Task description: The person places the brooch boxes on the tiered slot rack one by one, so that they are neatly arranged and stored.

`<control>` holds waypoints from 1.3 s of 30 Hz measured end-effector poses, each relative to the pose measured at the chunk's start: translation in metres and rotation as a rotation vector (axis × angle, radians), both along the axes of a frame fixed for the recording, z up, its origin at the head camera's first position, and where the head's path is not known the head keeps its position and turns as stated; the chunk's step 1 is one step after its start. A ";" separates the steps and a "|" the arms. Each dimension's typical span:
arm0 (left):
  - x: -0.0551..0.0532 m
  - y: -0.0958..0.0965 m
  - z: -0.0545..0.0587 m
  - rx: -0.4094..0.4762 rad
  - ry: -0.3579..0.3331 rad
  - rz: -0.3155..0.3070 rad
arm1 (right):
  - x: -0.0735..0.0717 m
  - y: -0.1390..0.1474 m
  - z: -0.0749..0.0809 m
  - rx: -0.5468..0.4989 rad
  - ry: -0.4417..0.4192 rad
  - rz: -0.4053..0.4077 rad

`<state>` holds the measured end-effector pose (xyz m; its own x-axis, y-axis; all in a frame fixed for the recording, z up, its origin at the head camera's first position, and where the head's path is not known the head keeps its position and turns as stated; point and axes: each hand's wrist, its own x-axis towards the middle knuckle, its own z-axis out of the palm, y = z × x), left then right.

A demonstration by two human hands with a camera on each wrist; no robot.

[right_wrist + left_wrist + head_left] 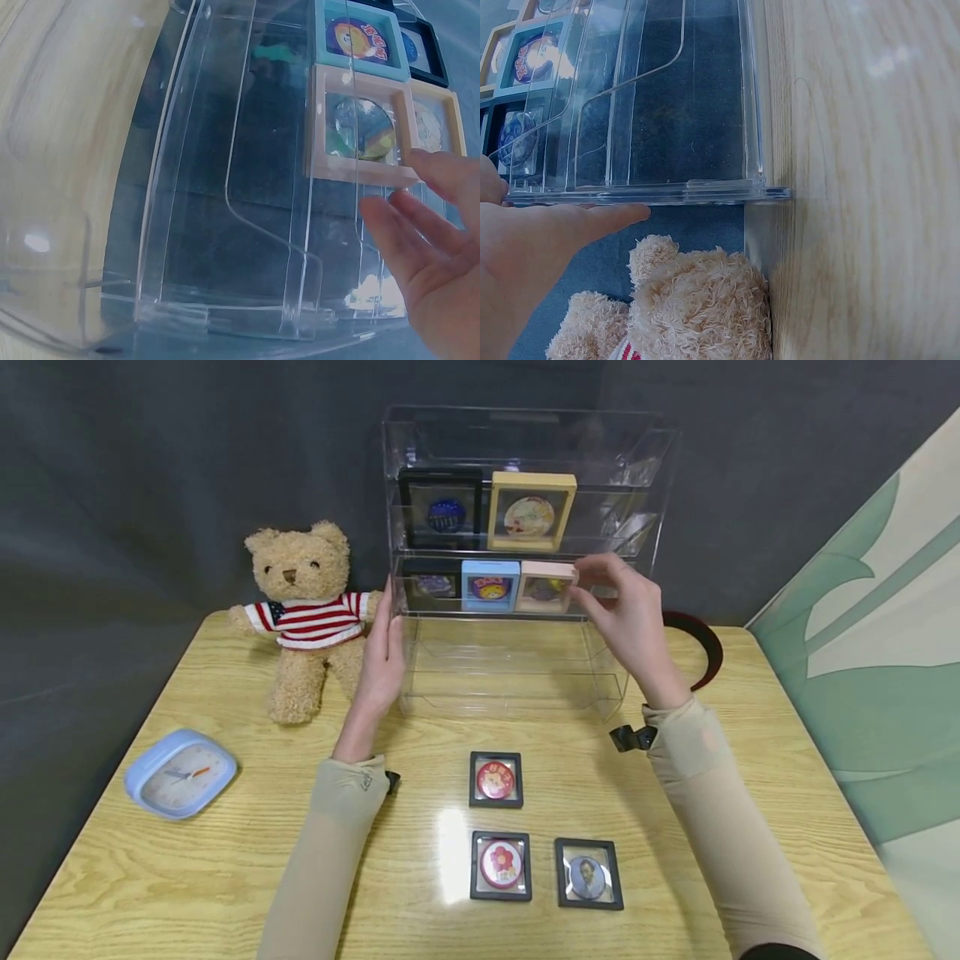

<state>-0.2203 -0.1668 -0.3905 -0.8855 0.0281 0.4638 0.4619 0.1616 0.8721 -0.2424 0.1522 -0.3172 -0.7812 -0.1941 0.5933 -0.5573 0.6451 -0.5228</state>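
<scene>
A clear tiered display stand (pixel 510 685) stands at the back of the table. Its middle tier holds, side by side, a black-framed badge (pixel 432 583), a blue-framed badge (pixel 491 585) and a pink-framed badge (pixel 546 587). My right hand (pixel 626 610) is at the pink frame's right end, fingertips at its side and upper corner; in the right wrist view the thumb (pixel 379 217) sits apart from the frame. With fingers extended, my left hand (pixel 384 660) lies along the stand's left side panel.
Black (pixel 441 510) and yellow (pixel 531 514) badge frames stand one tier up. In front lie three black-framed badges (pixel 496 780) (pixel 501 866) (pixel 588 874). A teddy bear (pixel 303 610) and blue clock (pixel 182 774) are left; a dark curved band (pixel 701 647) lies right.
</scene>
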 end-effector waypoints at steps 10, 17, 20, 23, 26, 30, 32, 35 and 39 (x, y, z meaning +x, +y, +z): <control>-0.003 0.000 -0.004 -0.010 -0.009 0.003 | 0.022 0.004 -0.003 -0.102 0.006 0.045; -0.011 -0.004 -0.016 -0.012 0.025 -0.003 | 0.048 0.001 -0.018 -0.306 -0.029 0.192; -0.011 -0.004 -0.016 -0.011 0.033 -0.003 | 0.056 0.000 -0.030 -0.371 -0.144 0.284; -0.011 -0.004 -0.017 -0.013 0.040 0.003 | 0.060 -0.001 -0.044 -0.390 -0.277 0.362; -0.011 -0.005 -0.017 -0.014 0.039 0.005 | 0.061 -0.001 -0.060 -0.366 -0.394 0.438; -0.011 -0.005 -0.018 -0.013 0.027 0.004 | 0.061 -0.003 -0.084 -0.290 -0.514 0.535; -0.011 -0.005 -0.018 -0.007 0.022 -0.001 | 0.063 -0.004 -0.094 -0.254 -0.556 0.559; -0.011 -0.004 -0.018 -0.001 0.021 -0.007 | 0.067 -0.005 -0.108 -0.200 -0.607 0.584; -0.012 -0.004 -0.017 0.000 0.020 -0.006 | 0.073 -0.005 -0.121 -0.151 -0.643 0.612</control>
